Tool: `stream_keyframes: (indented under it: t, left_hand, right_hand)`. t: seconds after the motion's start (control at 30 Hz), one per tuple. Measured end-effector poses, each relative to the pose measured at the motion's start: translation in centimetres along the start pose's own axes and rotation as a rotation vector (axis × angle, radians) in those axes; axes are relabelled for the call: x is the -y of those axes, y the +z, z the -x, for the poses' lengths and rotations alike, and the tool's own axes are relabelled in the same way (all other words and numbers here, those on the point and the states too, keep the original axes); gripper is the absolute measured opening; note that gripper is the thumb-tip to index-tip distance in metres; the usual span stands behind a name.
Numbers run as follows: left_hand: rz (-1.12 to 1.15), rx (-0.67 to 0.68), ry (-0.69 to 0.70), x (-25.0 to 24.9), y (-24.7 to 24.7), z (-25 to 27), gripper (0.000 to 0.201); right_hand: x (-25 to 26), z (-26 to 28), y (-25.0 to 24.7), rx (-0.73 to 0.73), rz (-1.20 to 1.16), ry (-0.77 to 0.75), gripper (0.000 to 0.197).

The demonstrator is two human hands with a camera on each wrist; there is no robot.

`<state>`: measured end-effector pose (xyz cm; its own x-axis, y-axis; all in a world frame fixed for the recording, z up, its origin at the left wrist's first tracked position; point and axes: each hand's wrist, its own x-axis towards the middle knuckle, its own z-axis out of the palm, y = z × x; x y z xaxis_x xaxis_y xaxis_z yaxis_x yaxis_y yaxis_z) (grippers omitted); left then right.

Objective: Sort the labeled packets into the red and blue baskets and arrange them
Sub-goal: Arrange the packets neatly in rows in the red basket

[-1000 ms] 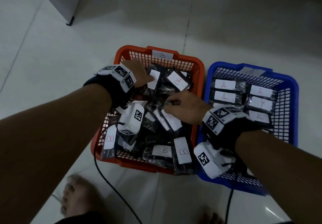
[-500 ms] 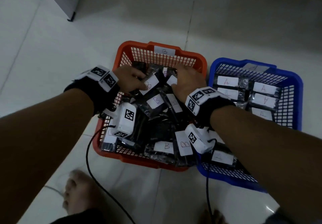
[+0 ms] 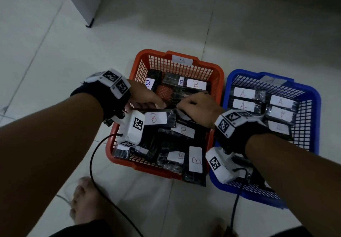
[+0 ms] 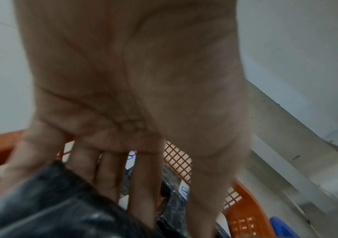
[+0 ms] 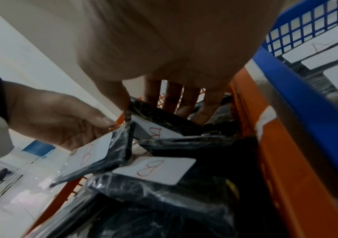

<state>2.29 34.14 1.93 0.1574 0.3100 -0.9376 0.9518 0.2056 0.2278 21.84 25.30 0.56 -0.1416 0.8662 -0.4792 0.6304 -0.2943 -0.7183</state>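
A black B packet (image 3: pixel 158 119) hangs lifted above the heap in the red basket (image 3: pixel 217 70), its white label facing up. The left hand (image 3: pixel 145 96) pinches its near-left end, thumb on top and fingers beneath, as the right wrist view shows. Beside it the right hand (image 3: pixel 198 105) grips a second B packet (image 5: pixel 157 130) by its edge, thumb against fingers, the 2 packets almost touching at their corners.

Below them the other B packets lie jumbled, labels turned every way; 1 packet (image 3: pixel 194 164) leans over the near rim, standing on end. A patch of bare orange floor shows at the far end of the basket, just beside the 3 packets lined against the far wall. In the blue basket (image 3: pixel 313 96), touching the red one on its right, the A packets (image 3: pixel 243 99) already sit in neat rows.

The wrapping looks slick and loose, so a pinch on film alone could probably slip and drop a packet back onto the pile. With both hands working so close, 1 packet may snag the other. The wrist camera housings and the cable (image 3: pixel 96 163) hang near the rim and could nudge the leaning packet out onto the tiles (image 3: pixel 55 52).
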Motion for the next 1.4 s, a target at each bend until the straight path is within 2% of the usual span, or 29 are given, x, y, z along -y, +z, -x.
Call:
stream_keyframes:
  t: [0.1, 0.17, 0.23, 0.37, 0.43, 0.57, 0.7, 0.8, 0.87, 0.93, 1.13, 1.23, 1.33, 1.4]
  left_hand:
    - [0.041, -0.282, 0.141, 0.3, -0.2, 0.1, 0.038]
    - [-0.01, -0.477, 0.243, 0.9, -0.4, 0.0, 0.033]
    - [-0.104, -0.595, 0.289, 1.5, -0.2, -0.2, 0.025]
    - [-0.225, -0.756, 0.415, 1.6, 1.0, -1.1, 0.013]
    - [-0.242, -0.793, 0.505, 0.9, 1.2, -1.8, 0.014]
    - [-0.274, -0.729, 0.611, -1.2, 1.4, -3.9, 0.02]
    - [-0.274, -0.684, 0.58, -2.4, 1.9, -5.5, 0.019]
    - [-0.227, -0.722, 0.592, -3.4, 1.7, -5.9, 0.02]
    - [-0.198, -0.713, 0.546, -4.0, 1.2, -6.1, 0.017]
    - [-0.198, -0.654, 0.495, -4.4, 1.1, -6.3, 0.013]
    - [-0.118, -0.58, 0.429, -5.0, 2.2, -6.7, 0.024]
    - [-0.039, -0.539, 0.45, -4.6, 1.8, -5.9, 0.022]
    - [0.053, -0.423, 0.447, -3.9, 1.6, -4.8, 0.032]
    - [0.008, -0.374, 0.478, -3.8, 1.8, -4.3, 0.031]
  right_hand:
    - [-0.2, -0.5, 0.9, 0.021, -0.073, 0.083, 0.039]
    - [-0.3, -1.1, 1.2, -0.047, -0.059, 0.056, 0.028]
    - [-0.6, -2.0, 1.2, -0.142, 0.026, 0.034, 0.011]
    - [-1.0, -4.1, 0.9, -0.334, 0.391, 0.032, 0.029]
    - [-1.3, -4.8, 0.2, -0.345, 0.474, 0.017, 0.045]
    - [-2.2, -6.2, -1.3, -0.195, 0.586, -0.013, 0.051]
    - [-1.6, -5.6, -1.9, -0.161, 0.603, 0.015, 0.058]
    - [-1.1, -3.5, -1.7, -0.135, 0.557, -0.033, 0.041]
    - [-1.5, -1.8, -1.2, -0.075, 0.536, -0.048, 0.031]
    - [-2.2, -0.5, -0.5, -0.01, 0.54, -0.089, 0.028]
    - [-2.7, 0.7, -0.9, 0.093, 0.501, -0.137, 0.03]
    - [-2.6, 0.1, -1.4, -0.005, 0.353, -0.093, 0.027]
    - [-2.8, -0.8, -1.5, -0.202, 0.196, -0.043, 0.02]
    - [-2.8, -1.7, -1.7, -0.316, 0.19, 0.002, 0.023]
